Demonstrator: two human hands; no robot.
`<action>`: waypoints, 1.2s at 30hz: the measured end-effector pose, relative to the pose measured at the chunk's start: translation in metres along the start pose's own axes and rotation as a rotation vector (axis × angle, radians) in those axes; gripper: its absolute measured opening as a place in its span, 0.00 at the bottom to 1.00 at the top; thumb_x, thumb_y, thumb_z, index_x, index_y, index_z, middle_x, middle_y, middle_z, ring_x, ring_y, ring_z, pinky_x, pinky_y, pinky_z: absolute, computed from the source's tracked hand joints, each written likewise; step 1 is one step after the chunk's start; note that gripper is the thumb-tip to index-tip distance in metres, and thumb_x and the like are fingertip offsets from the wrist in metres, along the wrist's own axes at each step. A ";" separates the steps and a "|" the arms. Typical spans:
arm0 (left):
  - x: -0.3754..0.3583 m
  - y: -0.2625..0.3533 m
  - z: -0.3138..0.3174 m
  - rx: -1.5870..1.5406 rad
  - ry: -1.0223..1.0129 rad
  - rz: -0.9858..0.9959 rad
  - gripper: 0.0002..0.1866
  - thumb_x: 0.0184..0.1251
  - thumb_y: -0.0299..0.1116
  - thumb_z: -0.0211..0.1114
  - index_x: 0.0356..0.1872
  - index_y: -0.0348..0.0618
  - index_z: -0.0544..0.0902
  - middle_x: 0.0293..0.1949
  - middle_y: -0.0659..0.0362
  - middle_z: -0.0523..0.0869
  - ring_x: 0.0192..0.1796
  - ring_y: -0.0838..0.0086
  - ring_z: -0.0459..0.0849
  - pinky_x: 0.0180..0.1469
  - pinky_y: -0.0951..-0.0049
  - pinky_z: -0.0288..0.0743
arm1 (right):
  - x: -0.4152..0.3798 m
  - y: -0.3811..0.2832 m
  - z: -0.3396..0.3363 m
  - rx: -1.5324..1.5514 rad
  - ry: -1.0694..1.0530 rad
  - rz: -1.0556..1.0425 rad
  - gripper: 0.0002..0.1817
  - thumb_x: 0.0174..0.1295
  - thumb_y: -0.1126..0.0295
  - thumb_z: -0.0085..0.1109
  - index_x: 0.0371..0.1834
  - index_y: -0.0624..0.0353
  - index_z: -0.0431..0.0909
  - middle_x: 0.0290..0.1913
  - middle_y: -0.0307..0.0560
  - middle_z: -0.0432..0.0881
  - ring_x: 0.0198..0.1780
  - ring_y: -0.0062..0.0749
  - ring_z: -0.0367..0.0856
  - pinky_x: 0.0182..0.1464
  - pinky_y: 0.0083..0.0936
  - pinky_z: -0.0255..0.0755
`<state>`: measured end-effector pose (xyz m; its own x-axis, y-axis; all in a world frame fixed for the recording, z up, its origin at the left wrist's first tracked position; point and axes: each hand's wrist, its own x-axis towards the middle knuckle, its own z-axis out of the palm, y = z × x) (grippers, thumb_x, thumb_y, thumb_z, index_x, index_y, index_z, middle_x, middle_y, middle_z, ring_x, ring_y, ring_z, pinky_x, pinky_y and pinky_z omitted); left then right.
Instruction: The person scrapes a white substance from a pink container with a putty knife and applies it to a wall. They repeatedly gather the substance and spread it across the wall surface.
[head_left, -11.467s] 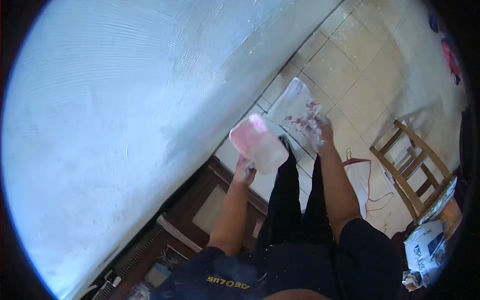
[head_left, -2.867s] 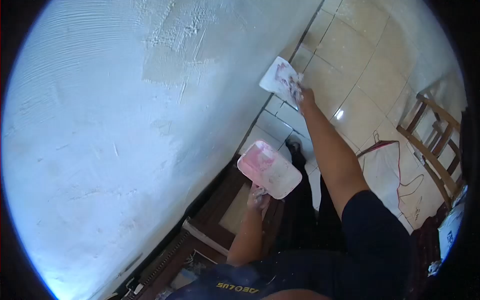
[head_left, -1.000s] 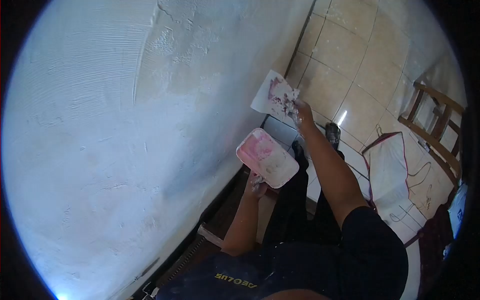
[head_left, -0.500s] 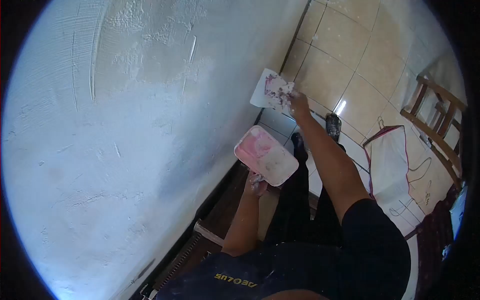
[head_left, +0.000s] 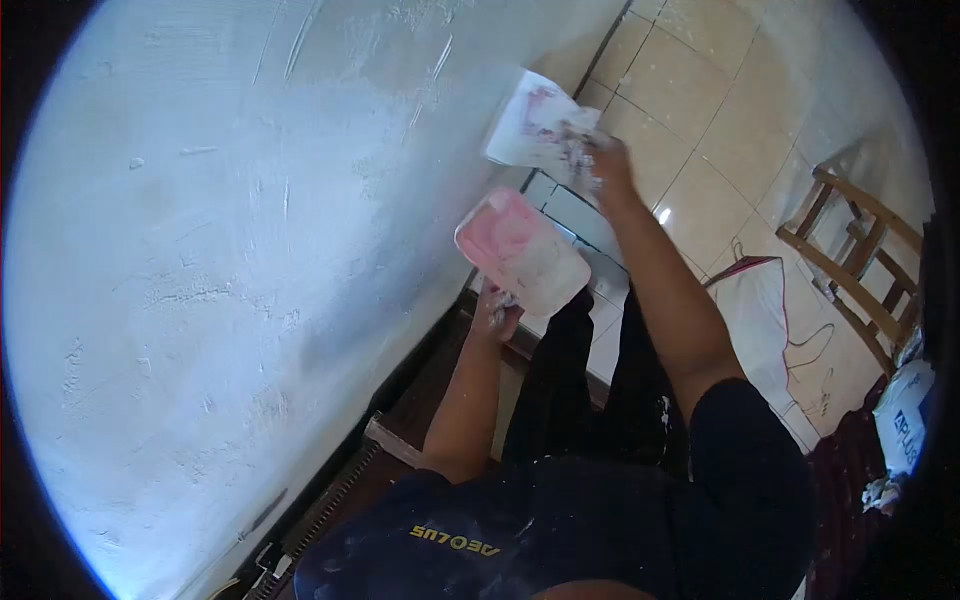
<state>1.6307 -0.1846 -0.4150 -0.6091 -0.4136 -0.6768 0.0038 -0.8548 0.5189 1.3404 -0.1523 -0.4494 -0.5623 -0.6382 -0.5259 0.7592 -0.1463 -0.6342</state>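
My right hand (head_left: 612, 168), spotted with white, is closed round the near end of a wide, flat putty spreader (head_left: 530, 120). White and pinkish-purple paste smears the spreader, and its far edge lies close against the wall (head_left: 300, 200). Below it, my left hand (head_left: 497, 312) grips the lower left edge of a pink rectangular plastic tub (head_left: 490, 235). Pale filler coats much of the tub, mostly on its right half. The wall surface is whitish, with ridges, scratches and rough patches.
Tan floor tiles (head_left: 675, 85) run along the wall's foot. At the right stand a wooden chair (head_left: 860, 260) and a white cloth-like sheet (head_left: 755, 310) with red edging. A white and blue bag (head_left: 905, 420) lies at far right. Dark brown furniture (head_left: 400, 500) stands against the wall beside me.
The spreader has moved up and slightly left in view, closer along the wall. The tub has shifted up too, and the view has tilted, bringing more of the bag into sight.
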 end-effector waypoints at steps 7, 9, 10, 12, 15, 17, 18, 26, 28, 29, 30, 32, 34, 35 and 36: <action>0.038 0.011 0.075 0.093 0.024 -0.064 0.39 0.47 0.28 0.64 0.64 0.47 0.57 0.54 0.58 0.74 0.52 0.70 0.78 0.48 0.70 0.78 | -0.163 -0.111 -0.028 -1.101 0.215 -0.240 0.13 0.54 0.69 0.61 0.41 0.65 0.80 0.33 0.50 0.83 0.31 0.27 0.80 0.36 0.24 0.72; 0.050 0.005 0.074 0.129 -0.082 -0.059 0.41 0.47 0.26 0.64 0.65 0.48 0.55 0.56 0.58 0.73 0.52 0.69 0.78 0.46 0.70 0.79 | -0.181 -0.107 -0.025 -1.253 0.056 -0.426 0.10 0.54 0.71 0.58 0.37 0.63 0.80 0.36 0.57 0.82 0.35 0.46 0.82 0.40 0.32 0.75; 0.049 0.007 0.092 0.118 -0.027 -0.052 0.43 0.44 0.24 0.65 0.65 0.47 0.55 0.56 0.56 0.73 0.53 0.67 0.77 0.50 0.68 0.77 | -0.183 -0.099 -0.023 -1.266 0.017 -0.468 0.10 0.53 0.71 0.58 0.37 0.63 0.80 0.35 0.57 0.82 0.35 0.48 0.82 0.40 0.34 0.75; 0.057 0.000 0.092 0.134 -0.045 -0.053 0.45 0.41 0.24 0.66 0.65 0.47 0.55 0.56 0.56 0.73 0.54 0.66 0.76 0.52 0.67 0.75 | -0.182 -0.087 -0.015 -1.277 -0.032 -0.504 0.10 0.53 0.72 0.57 0.37 0.63 0.79 0.35 0.57 0.81 0.36 0.49 0.81 0.39 0.35 0.75; 0.053 0.001 0.111 0.169 -0.098 0.019 0.48 0.33 0.23 0.69 0.63 0.44 0.57 0.55 0.53 0.74 0.57 0.64 0.74 0.59 0.63 0.69 | -0.160 -0.080 -0.008 -1.444 0.064 -0.463 0.13 0.47 0.74 0.55 0.36 0.66 0.78 0.32 0.59 0.79 0.34 0.54 0.79 0.37 0.39 0.74; 0.053 -0.001 0.118 0.155 -0.178 0.054 0.47 0.32 0.23 0.69 0.62 0.43 0.57 0.55 0.53 0.74 0.57 0.62 0.74 0.59 0.63 0.69 | -0.146 -0.076 -0.011 -1.594 0.096 -0.334 0.14 0.47 0.71 0.58 0.38 0.65 0.77 0.32 0.57 0.80 0.33 0.51 0.80 0.38 0.41 0.74; 0.053 -0.002 0.120 0.156 -0.179 0.052 0.47 0.32 0.23 0.69 0.62 0.43 0.57 0.55 0.53 0.74 0.57 0.62 0.74 0.59 0.63 0.69 | -0.146 -0.078 -0.006 -1.593 0.098 -0.332 0.14 0.47 0.71 0.58 0.38 0.65 0.77 0.32 0.57 0.80 0.33 0.51 0.80 0.38 0.41 0.74; 0.057 -0.001 0.119 0.220 -0.029 0.052 0.47 0.33 0.21 0.69 0.62 0.43 0.57 0.53 0.53 0.75 0.55 0.64 0.76 0.55 0.66 0.72 | -0.136 -0.087 0.006 -1.586 0.139 -0.255 0.12 0.44 0.71 0.56 0.31 0.67 0.77 0.30 0.61 0.79 0.34 0.55 0.78 0.39 0.41 0.73; 0.055 -0.003 0.122 0.281 -0.029 0.056 0.47 0.34 0.20 0.69 0.63 0.43 0.56 0.53 0.54 0.75 0.54 0.64 0.76 0.55 0.66 0.72 | -0.127 -0.079 0.003 -1.648 0.093 -0.191 0.11 0.44 0.71 0.56 0.31 0.67 0.77 0.30 0.61 0.79 0.34 0.55 0.78 0.39 0.41 0.74; 0.053 -0.004 0.123 0.346 -0.033 0.059 0.47 0.34 0.19 0.68 0.63 0.43 0.56 0.53 0.54 0.75 0.54 0.65 0.76 0.54 0.66 0.73 | -0.122 -0.074 0.000 -1.705 0.051 -0.128 0.11 0.44 0.71 0.56 0.30 0.66 0.77 0.31 0.61 0.79 0.34 0.56 0.79 0.39 0.41 0.74; 0.051 -0.009 0.122 0.289 -0.031 0.057 0.48 0.34 0.18 0.67 0.64 0.44 0.54 0.53 0.55 0.75 0.54 0.65 0.76 0.54 0.66 0.73 | -0.120 -0.071 -0.003 -1.709 0.008 -0.161 0.12 0.44 0.71 0.56 0.32 0.66 0.77 0.29 0.62 0.79 0.32 0.56 0.78 0.38 0.42 0.73; 0.045 -0.016 0.118 0.247 0.017 0.037 0.49 0.34 0.18 0.68 0.64 0.44 0.54 0.54 0.55 0.74 0.54 0.65 0.76 0.55 0.66 0.72 | -0.122 -0.068 -0.007 -1.655 -0.035 -0.169 0.12 0.44 0.71 0.56 0.32 0.66 0.77 0.28 0.61 0.78 0.32 0.55 0.78 0.37 0.42 0.73; 0.046 -0.019 0.118 0.202 0.054 0.018 0.49 0.34 0.18 0.68 0.65 0.45 0.54 0.54 0.55 0.74 0.55 0.64 0.75 0.56 0.66 0.72 | -0.124 -0.069 -0.007 -1.607 -0.068 -0.182 0.12 0.44 0.71 0.56 0.32 0.66 0.77 0.27 0.61 0.78 0.31 0.55 0.78 0.37 0.43 0.72; 0.045 -0.021 0.118 0.182 0.022 0.060 0.49 0.34 0.23 0.69 0.65 0.46 0.55 0.55 0.55 0.73 0.56 0.64 0.74 0.55 0.65 0.72 | -0.130 -0.068 -0.007 -1.537 -0.065 -0.285 0.12 0.44 0.71 0.56 0.31 0.67 0.77 0.26 0.61 0.78 0.31 0.55 0.78 0.36 0.43 0.72; 0.044 -0.021 0.119 0.162 -0.007 0.104 0.50 0.34 0.28 0.71 0.65 0.47 0.55 0.56 0.55 0.72 0.58 0.64 0.73 0.55 0.64 0.73 | -0.136 -0.067 -0.007 -1.464 -0.064 -0.386 0.11 0.44 0.72 0.56 0.31 0.67 0.77 0.25 0.60 0.78 0.30 0.55 0.78 0.35 0.43 0.72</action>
<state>1.5093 -0.1473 -0.3936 -0.6178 -0.4944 -0.6115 -0.0601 -0.7457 0.6636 1.3636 -0.0508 -0.3392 -0.6004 -0.7742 -0.2002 -0.4346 0.5261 -0.7310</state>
